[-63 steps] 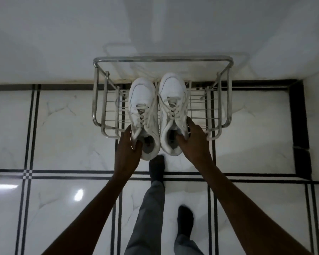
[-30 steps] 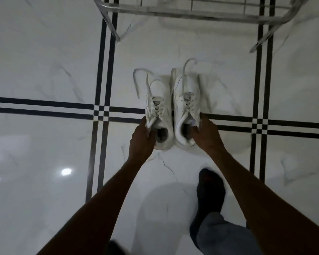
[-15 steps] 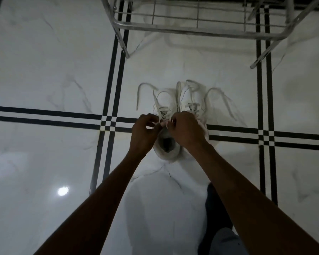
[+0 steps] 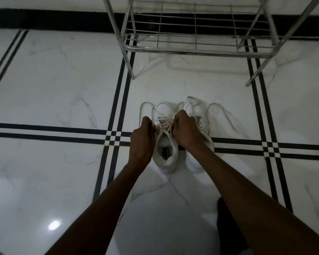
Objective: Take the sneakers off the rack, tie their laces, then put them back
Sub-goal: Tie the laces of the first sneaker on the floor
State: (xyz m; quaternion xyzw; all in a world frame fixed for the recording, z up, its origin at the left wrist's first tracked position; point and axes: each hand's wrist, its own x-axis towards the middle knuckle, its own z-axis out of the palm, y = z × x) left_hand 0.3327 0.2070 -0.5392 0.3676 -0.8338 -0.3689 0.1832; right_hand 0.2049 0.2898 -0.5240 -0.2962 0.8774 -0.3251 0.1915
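Observation:
Two white sneakers stand side by side on the marble floor, toes pointing away from me. My left hand (image 4: 143, 139) and my right hand (image 4: 185, 130) are both closed on the laces of the left sneaker (image 4: 165, 153), pulling them over its tongue. The right sneaker (image 4: 201, 115) is partly hidden behind my right wrist; its loose laces (image 4: 219, 112) lie spread on the floor. The metal wire rack (image 4: 195, 50) stands just beyond the shoes with no shoes on the shelf in view.
White marble tiles with black double lines cover the floor. A black skirting band runs along the wall behind the rack. My dark-socked foot (image 4: 226, 223) is at the lower right. A light glare spot (image 4: 53, 225) shows at the lower left.
The sneakers came off the rack and were set on the floor. My hands let go of the heels and moved together onto the left sneaker's laces.

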